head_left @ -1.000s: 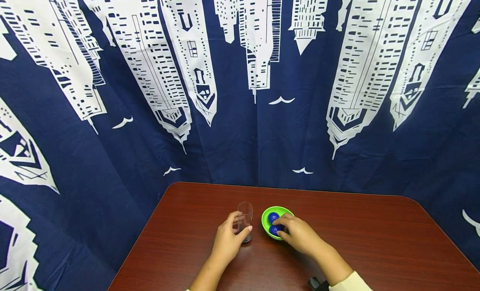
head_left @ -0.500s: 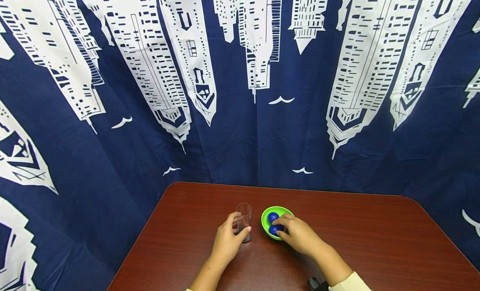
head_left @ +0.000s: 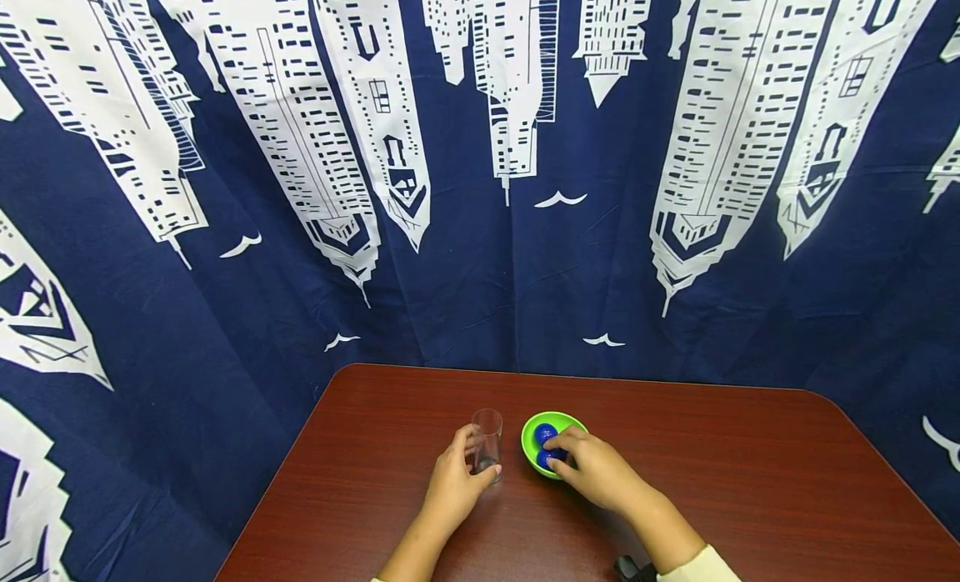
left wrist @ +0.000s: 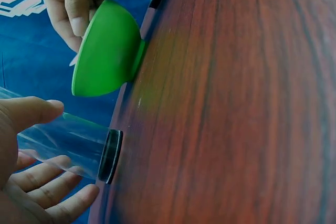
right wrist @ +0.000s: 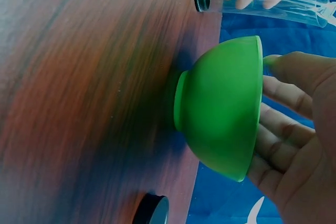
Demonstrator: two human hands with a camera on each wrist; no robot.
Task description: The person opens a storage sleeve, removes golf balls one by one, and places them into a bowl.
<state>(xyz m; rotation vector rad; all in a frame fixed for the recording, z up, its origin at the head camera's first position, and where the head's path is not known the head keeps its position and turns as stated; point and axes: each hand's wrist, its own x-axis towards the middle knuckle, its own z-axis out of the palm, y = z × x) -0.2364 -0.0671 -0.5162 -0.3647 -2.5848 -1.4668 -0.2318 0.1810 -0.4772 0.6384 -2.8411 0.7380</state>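
Note:
My left hand (head_left: 457, 474) holds a clear plastic tube (left wrist: 73, 142) with a black base (left wrist: 110, 156), thumb on one side and fingers on the other. The tube stands upright, its base at the tabletop. Just right of it is a small green bowl (right wrist: 223, 108) holding shiny blue balls. One blue ball (head_left: 545, 433) shows at the bowl's far side. Nearer me, my right hand (head_left: 600, 469) reaches over the rim and pinches another blue ball (head_left: 545, 459) between thumb and fingers, which partly cover it. Both wrist views hide the balls behind the bowl's wall.
The brown wooden table (head_left: 720, 465) extends to both sides. A round black cap (right wrist: 151, 211) lies on it beside the bowl, seen in the wrist views. Behind the table hangs a dark blue cloth (head_left: 465, 307) with white buildings. A black device (head_left: 633, 569) sits at my right wrist.
The tube has shifted slightly left and toward me, and my left thumb has dropped a little lower along it. My right hand stays at the ball in the bowl.

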